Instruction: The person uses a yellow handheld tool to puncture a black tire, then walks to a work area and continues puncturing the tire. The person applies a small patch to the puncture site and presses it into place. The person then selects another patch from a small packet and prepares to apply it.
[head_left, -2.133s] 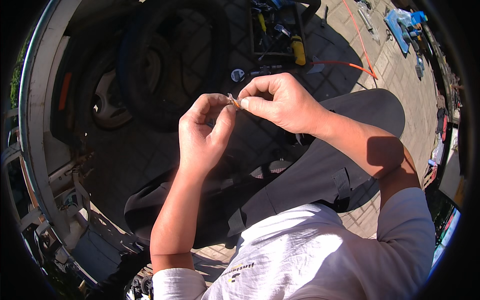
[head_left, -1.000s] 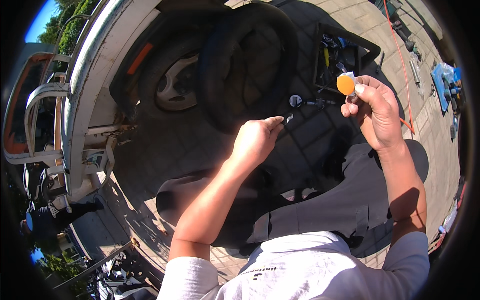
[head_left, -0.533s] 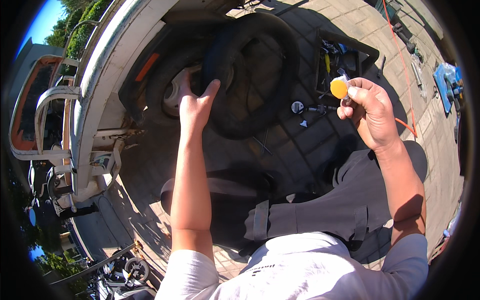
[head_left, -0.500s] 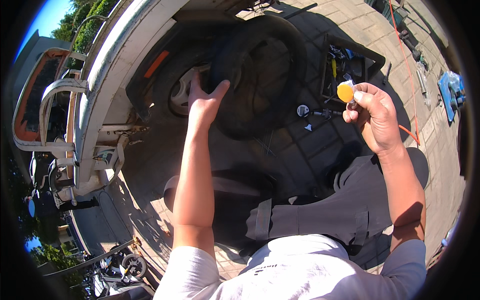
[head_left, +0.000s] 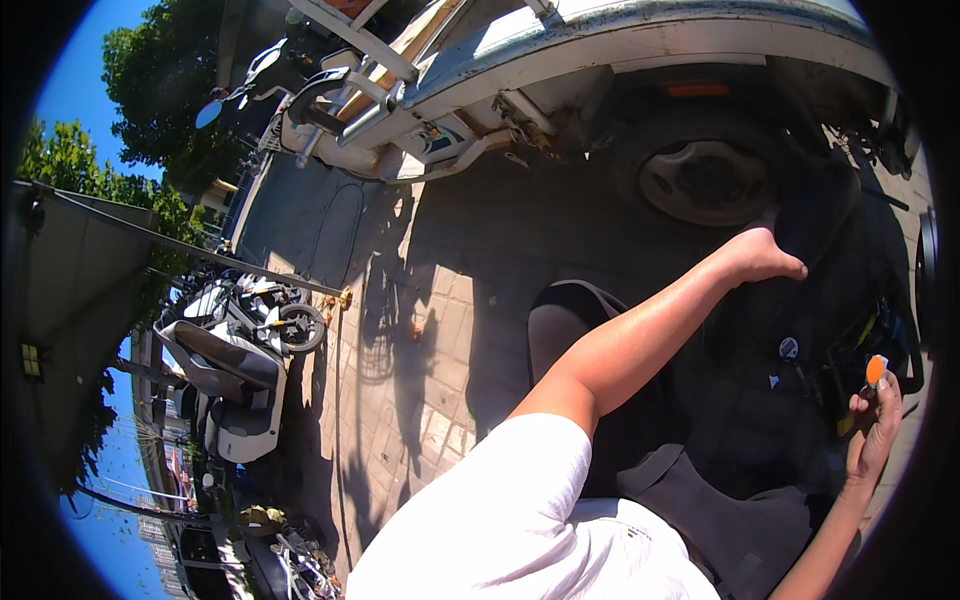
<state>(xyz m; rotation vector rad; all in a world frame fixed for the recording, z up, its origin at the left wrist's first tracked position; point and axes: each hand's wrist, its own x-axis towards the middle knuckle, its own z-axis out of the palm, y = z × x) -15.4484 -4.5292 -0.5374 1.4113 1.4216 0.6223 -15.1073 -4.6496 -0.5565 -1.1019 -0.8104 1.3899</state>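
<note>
My left hand (head_left: 757,254) reaches to a dark loose tyre (head_left: 822,215) in deep shadow. Its thumb stands apart on the near side, and the fingers, mostly lost in shadow, lie on the other side of the tyre's edge. Near the right rim of the picture, my right hand (head_left: 876,425) pinches a small round orange disc (head_left: 876,370) with a pale backing between thumb and fingertips. To the left of that hand, a round white-faced gauge (head_left: 788,348) lies on the ground, with a small white piece (head_left: 774,381) close by.
A vehicle's pale body (head_left: 640,45) spans the top, with its mounted wheel (head_left: 705,182) beyond my left hand. Dark tools in a tray (head_left: 885,318) sit at the right. A grey scooter (head_left: 245,395) and several motorbikes stand left on sunlit paving (head_left: 385,400).
The view has swung left, so both hands and the tyre now appear farther right. My right hand still pinches the orange disc; my left hand stays at the tyre.
</note>
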